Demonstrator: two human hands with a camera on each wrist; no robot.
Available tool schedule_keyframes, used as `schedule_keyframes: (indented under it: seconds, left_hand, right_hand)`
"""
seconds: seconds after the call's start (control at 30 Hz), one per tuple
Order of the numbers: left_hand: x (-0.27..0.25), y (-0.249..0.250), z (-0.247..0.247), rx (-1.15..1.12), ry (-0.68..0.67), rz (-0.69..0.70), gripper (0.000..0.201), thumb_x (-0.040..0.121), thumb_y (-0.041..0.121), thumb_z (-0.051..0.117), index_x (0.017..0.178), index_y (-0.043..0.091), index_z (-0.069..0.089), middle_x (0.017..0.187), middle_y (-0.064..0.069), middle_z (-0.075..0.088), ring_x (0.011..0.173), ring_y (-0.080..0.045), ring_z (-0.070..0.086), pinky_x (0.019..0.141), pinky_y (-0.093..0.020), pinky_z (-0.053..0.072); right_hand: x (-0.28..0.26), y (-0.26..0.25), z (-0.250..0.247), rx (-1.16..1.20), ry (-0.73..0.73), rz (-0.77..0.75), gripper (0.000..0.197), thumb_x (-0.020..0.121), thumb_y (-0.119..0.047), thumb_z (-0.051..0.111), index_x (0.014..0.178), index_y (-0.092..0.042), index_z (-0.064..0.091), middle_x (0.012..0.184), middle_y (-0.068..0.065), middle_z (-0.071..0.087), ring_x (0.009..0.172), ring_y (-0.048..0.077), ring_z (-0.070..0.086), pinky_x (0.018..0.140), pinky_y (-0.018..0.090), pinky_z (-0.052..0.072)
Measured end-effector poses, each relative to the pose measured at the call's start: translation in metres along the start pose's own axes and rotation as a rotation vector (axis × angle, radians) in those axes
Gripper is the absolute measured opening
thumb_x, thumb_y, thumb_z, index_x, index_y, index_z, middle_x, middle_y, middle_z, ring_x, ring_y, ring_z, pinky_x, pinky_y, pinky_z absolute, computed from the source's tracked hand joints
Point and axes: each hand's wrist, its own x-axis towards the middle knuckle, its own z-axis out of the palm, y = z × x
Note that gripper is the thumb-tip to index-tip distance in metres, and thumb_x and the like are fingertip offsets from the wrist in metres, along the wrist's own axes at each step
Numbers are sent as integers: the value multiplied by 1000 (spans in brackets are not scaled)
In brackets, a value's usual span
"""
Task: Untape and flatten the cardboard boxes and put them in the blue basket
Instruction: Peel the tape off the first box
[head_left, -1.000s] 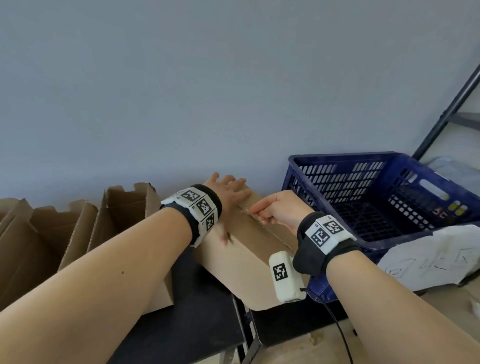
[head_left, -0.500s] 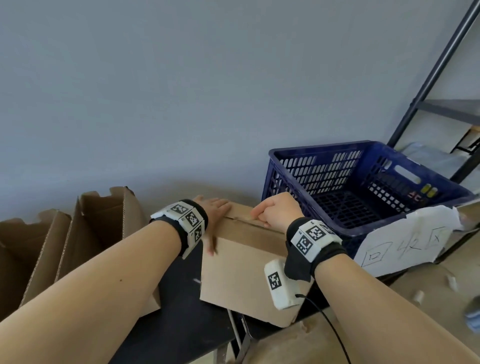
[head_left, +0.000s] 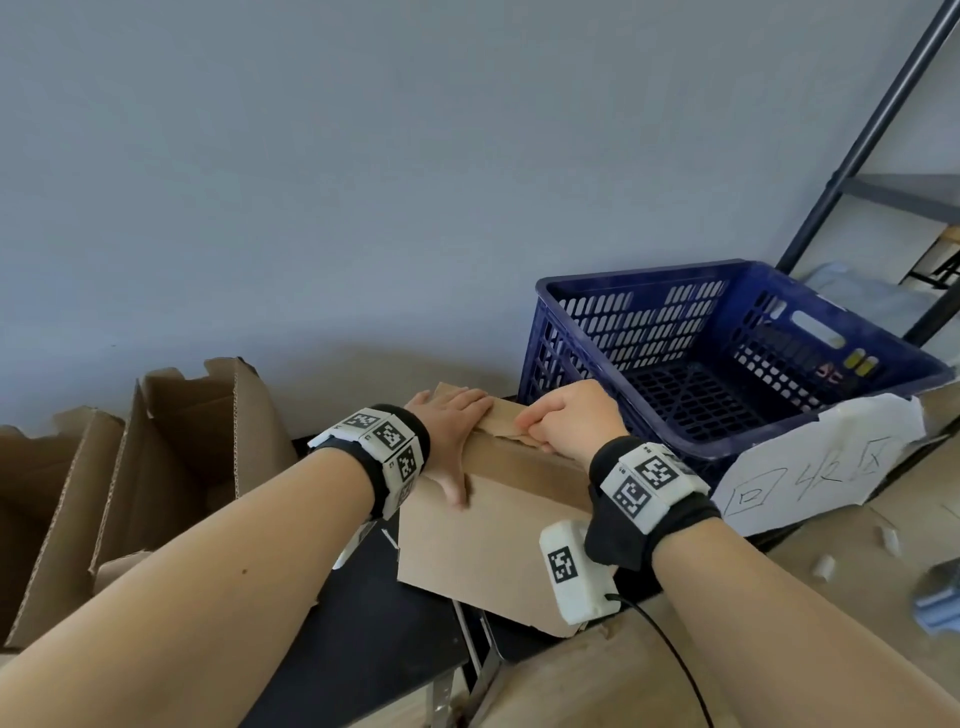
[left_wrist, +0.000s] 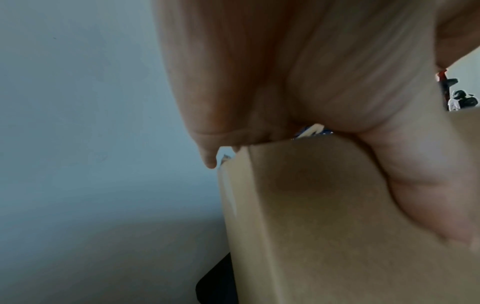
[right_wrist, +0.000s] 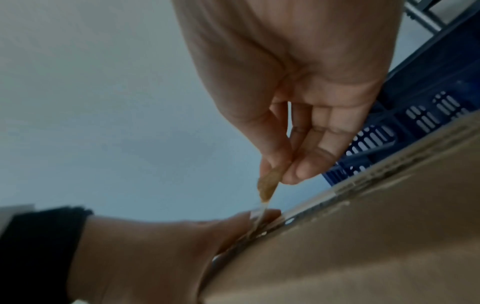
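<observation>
A closed brown cardboard box (head_left: 483, 551) sits on the black table (head_left: 374, 639), just left of the blue basket (head_left: 727, 358). My left hand (head_left: 451, 431) lies over its top left corner, fingers on the lid and thumb down the near face, holding it steady; the left wrist view shows the palm (left_wrist: 337, 86) against the box (left_wrist: 337, 216). My right hand (head_left: 566, 423) pinches a strip of clear tape (right_wrist: 267, 186) between thumb and fingers, lifted a little off the box's top seam (right_wrist: 306, 211). The tape still runs down to the seam by the left hand.
Opened cardboard boxes (head_left: 192, 441) stand to the left on the table. A white paper sign (head_left: 815, 467) hangs on the basket's front. A dark metal shelf frame (head_left: 872, 135) rises at the right. Flat cardboard (head_left: 623, 680) covers the floor below.
My right hand has closed on the tape at the top seam and begun to lift it. My left hand slid down over the box's corner. The head view has swung slightly left.
</observation>
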Motion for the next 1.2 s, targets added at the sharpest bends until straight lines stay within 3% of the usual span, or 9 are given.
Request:
schedule_keyframes:
  seconds: [0.17, 0.37, 0.5, 0.6, 0.77, 0.9, 1.0, 1.1, 1.2]
  left_hand:
    - [-2, 1, -2, 16, -21, 11, 128, 59, 53, 81, 151, 20, -3, 158, 6, 1, 146, -16, 4, 117, -45, 1]
    - [-6, 3, -7, 52, -43, 3, 128, 60, 52, 81, 151, 19, -3, 158, 4, -1, 146, -17, 3, 118, -46, 3]
    - [-7, 5, -8, 1, -58, -23, 130, 57, 54, 82, 151, 21, -3, 159, 2, -6, 147, -21, -4, 118, -48, 4]
    - [-9, 8, -14, -103, -62, -16, 130, 56, 62, 78, 150, 29, -5, 158, 3, -14, 146, -21, -12, 117, -53, 1]
    - [-9, 19, -25, -53, 38, 36, 107, 69, 53, 75, 151, 33, 9, 159, 9, 0, 147, -16, -5, 116, -53, -1]
    - [-4, 26, -23, -307, 59, 36, 73, 79, 17, 70, 143, 29, 37, 152, 4, 32, 137, -18, 33, 113, -35, 27]
    - [-2, 32, -17, -358, 81, 42, 59, 81, 17, 63, 133, 39, 48, 129, 0, 47, 117, -21, 48, 101, -36, 40]
    - [0, 38, -11, -359, 89, 38, 57, 83, 22, 61, 133, 43, 43, 132, 0, 34, 123, -21, 37, 99, -32, 32]
    - [6, 46, -2, -191, 95, 60, 63, 87, 25, 52, 143, 41, 28, 156, 6, 10, 145, -20, 7, 112, -45, 17]
  right_hand:
    - [-9, -1, -38, -45, 91, 18, 28, 82, 0, 61, 69, -20, 76, 80, 1, 73, 76, 17, 67, 87, 30, 53]
    - [-8, 2, -61, 36, 153, -20, 36, 85, 2, 59, 68, -27, 71, 89, 7, 73, 87, 28, 67, 87, 40, 55]
    - [-15, -2, -49, 612, -83, 6, 34, 94, 7, 38, 94, -15, 64, 92, 12, 64, 101, 31, 66, 102, 43, 45]
    - [-17, -10, -36, 830, -208, 36, 31, 96, 6, 33, 99, -13, 57, 83, 13, 58, 90, 30, 68, 93, 41, 50]
    - [-14, -13, -19, 421, -121, -6, 33, 92, 6, 38, 93, -14, 64, 66, 2, 52, 52, 14, 55, 58, 25, 47]
    - [-14, -1, -12, -47, -50, -83, 34, 93, -3, 41, 99, -18, 71, 81, -5, 59, 78, 17, 60, 80, 30, 51]
    - [-17, 6, -8, -214, -39, -73, 31, 92, -7, 45, 94, -21, 73, 102, 4, 68, 97, 26, 63, 89, 35, 51]
    - [-12, 9, -4, -280, -29, -83, 25, 91, -14, 51, 94, -20, 74, 102, 8, 70, 95, 28, 64, 87, 35, 53]
    - [-9, 12, -2, -308, -35, -78, 14, 85, -28, 67, 83, -19, 76, 83, 3, 70, 84, 21, 64, 76, 26, 49]
